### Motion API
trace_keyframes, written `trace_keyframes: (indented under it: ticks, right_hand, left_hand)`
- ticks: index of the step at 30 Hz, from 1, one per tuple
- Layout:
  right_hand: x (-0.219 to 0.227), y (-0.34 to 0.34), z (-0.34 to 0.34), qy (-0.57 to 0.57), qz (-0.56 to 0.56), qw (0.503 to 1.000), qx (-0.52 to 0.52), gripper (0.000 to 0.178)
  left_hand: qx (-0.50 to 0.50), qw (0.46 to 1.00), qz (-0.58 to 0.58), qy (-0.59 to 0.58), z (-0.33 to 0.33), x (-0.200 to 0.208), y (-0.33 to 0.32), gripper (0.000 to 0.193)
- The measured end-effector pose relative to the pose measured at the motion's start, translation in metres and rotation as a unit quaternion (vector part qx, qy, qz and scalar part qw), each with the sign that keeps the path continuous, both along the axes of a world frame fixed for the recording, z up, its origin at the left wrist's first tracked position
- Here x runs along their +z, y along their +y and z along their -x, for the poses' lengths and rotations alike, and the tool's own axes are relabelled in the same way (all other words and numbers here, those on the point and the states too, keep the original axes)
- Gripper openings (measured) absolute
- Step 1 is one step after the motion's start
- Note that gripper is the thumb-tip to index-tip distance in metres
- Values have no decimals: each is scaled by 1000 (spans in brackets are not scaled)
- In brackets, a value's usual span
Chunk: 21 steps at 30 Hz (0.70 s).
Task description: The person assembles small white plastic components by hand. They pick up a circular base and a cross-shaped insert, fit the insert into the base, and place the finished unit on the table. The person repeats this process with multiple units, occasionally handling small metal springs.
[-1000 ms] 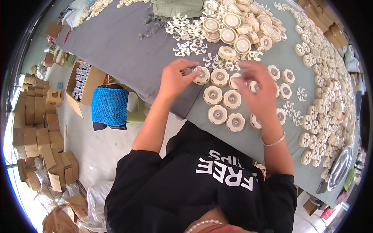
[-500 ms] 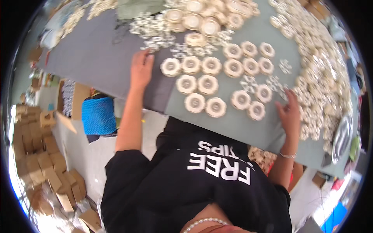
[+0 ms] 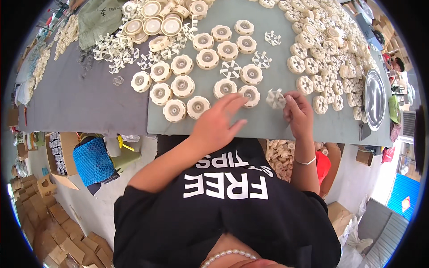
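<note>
Thumb and fingers of my right hand (image 3: 299, 114) pinch a white spoked plastic piece (image 3: 275, 99) by its edge, just above the table. My left hand (image 3: 219, 121) reaches across with its fingers apart, and nothing shows in it. Its fingertips are at a cream round plastic housing (image 3: 251, 93); whether they touch it I cannot tell. More cream housings (image 3: 182, 86) lie face up in loose rows, with round recesses in their middles. Loose spoked pieces (image 3: 230, 69) lie among them, another (image 3: 272, 38) farther off.
Spoked pieces are heaped (image 3: 116, 49) at the far left beside stacked cream discs (image 3: 152, 26) and a green bag (image 3: 98, 20). Many housings fitted with spoked pieces cover the right side (image 3: 328, 67). A shiny oval tray (image 3: 374, 99) stands at the right edge. A blue bundle (image 3: 94, 161) sits below.
My left hand has moved right, from the grey cloth to the housings. My right hand, empty-looking before, now holds a spoked piece. The view has shifted too.
</note>
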State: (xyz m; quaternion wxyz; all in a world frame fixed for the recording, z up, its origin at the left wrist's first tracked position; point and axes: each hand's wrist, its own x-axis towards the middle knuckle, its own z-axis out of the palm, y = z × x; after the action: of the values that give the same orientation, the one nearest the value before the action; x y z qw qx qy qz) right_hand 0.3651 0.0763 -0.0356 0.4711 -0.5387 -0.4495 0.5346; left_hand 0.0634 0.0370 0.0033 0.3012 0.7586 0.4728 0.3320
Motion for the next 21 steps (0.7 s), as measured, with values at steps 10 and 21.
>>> trace_keyframes:
  ticks: [10, 21]
  right_hand:
    - [14, -35, -1, -344, -74, 936, 20, 43]
    - [33, -34, -8, -376, -101, 914, 115, 53]
  left_hand:
    - [29, 994, -19, 100, -51, -31, 26, 67]
    - [-20, 985, 146, -90, -42, -30, -4, 77]
